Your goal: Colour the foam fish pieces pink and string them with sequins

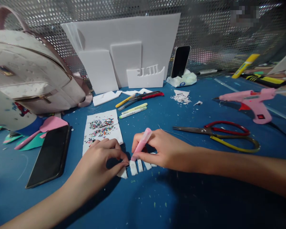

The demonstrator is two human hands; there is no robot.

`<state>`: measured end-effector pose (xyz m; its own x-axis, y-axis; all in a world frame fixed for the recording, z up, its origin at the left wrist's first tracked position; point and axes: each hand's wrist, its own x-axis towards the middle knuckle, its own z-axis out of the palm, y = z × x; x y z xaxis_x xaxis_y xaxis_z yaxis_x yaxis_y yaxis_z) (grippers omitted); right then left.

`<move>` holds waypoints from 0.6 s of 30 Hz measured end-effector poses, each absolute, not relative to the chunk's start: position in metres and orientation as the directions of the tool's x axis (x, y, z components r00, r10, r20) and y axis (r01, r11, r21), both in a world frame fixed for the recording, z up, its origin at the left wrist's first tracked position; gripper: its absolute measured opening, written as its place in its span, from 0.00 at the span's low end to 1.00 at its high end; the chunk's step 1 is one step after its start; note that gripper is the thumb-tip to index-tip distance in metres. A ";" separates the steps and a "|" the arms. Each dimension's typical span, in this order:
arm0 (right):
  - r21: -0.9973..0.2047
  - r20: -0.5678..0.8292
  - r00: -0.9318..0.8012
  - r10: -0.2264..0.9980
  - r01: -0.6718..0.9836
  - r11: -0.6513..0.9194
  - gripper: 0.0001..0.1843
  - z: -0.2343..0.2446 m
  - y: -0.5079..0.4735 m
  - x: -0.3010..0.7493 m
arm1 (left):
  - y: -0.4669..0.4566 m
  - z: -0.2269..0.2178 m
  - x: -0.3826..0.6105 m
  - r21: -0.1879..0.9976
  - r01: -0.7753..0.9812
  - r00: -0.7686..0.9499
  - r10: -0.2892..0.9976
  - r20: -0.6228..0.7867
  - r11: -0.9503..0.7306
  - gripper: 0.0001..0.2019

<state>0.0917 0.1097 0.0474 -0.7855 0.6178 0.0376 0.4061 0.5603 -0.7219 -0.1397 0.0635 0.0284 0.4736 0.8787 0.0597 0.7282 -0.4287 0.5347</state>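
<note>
In the head view, my right hand (163,149) grips a pink pen-shaped stick (143,143) with a pale end, tilted so that its lower tip meets a small white strip (133,168). Several more white strips lie in a row beside it, partly under my right fingers. My left hand (103,156) has its thumb and forefinger pinched together at the row's left end, just above another white piece (122,173). Whatever sits between those fingertips is too small to make out. Behind my left hand, a white sheet (102,115) carries many tiny coloured bits (105,122).
Right of my hands lie scissors (209,130) and a pink glue gun (250,99). Two highlighters (133,112) and a red-and-black cutter (147,96) lie ahead. White foam boards (97,71) lean at the back. At left are a phone (50,156) and backpack (30,70).
</note>
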 end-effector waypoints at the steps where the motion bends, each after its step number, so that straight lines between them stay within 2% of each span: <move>1: -0.724 0.040 -0.787 0.616 0.402 0.561 0.09 0.047 0.110 0.092 | 0.064 0.029 -0.140 0.541 0.727 0.475 0.879 0.047 -0.423 0.07; 13: -0.708 0.062 -0.797 0.600 0.389 0.590 0.10 0.048 0.110 0.091 | 0.072 0.034 -0.133 0.484 0.761 0.491 0.871 0.006 -0.432 0.07; 18: -0.704 0.064 -0.796 0.602 0.392 0.592 0.10 0.047 0.110 0.091 | 0.074 0.036 -0.132 0.520 0.736 0.505 0.863 0.004 -0.433 0.07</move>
<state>0.0912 0.1103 0.0472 -0.7958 0.6022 0.0637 0.3917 0.5920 -0.7044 -0.1323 0.0737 0.0358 0.5053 0.8629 0.0037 0.7363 -0.4334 0.5197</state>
